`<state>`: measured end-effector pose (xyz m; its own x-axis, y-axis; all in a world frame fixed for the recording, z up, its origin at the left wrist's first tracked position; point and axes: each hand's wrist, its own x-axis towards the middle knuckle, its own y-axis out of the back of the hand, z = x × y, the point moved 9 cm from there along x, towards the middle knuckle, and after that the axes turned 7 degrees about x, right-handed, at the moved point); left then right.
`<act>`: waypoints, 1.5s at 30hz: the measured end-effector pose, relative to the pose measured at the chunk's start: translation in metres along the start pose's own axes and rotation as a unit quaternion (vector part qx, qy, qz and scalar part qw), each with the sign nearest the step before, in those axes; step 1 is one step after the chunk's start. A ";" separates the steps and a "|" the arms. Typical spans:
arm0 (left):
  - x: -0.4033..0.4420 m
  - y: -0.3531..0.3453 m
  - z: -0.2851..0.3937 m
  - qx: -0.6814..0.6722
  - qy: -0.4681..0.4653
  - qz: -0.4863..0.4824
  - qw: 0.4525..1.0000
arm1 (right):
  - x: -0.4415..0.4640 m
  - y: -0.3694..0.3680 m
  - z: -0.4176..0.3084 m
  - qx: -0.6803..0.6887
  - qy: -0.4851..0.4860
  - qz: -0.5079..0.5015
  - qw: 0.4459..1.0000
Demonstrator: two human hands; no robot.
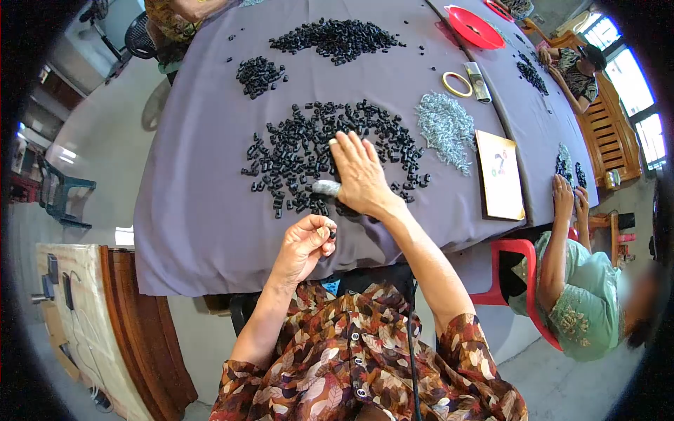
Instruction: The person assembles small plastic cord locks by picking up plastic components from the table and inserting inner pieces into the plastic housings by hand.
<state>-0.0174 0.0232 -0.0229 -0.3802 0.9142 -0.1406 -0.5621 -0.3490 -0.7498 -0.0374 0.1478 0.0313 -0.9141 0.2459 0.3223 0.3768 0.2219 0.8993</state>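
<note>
Small black plastic pieces (281, 158) lie spread in a wide pile on the grey cloth before me. My right hand (361, 175) rests flat over the pile's near right part, fingers stretched out. Grey tape (326, 187) wraps its thumb. Close to the table's front edge, my left hand (305, 245) is closed in a pinch. A small black piece (332, 234) shows between its thumb and fingers; most of it is hidden.
A larger black heap (337, 38) and a smaller one (258, 76) lie farther back. To the right are silvery small parts (446, 130), a tape roll (457, 84), a board (500, 175) and a red basin (475, 28). A person in green (579, 295) works at the right.
</note>
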 end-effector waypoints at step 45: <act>0.000 0.003 0.000 -0.003 -0.016 -0.010 1.000 | -0.091 0.090 0.174 -0.026 -0.252 0.116 0.960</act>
<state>-0.0184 0.0220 -0.0250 -0.3925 0.9138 -0.1040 -0.5663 -0.3292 -0.7556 0.1057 0.3093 0.0313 -0.6121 0.7122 0.3436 0.5422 0.0617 0.8380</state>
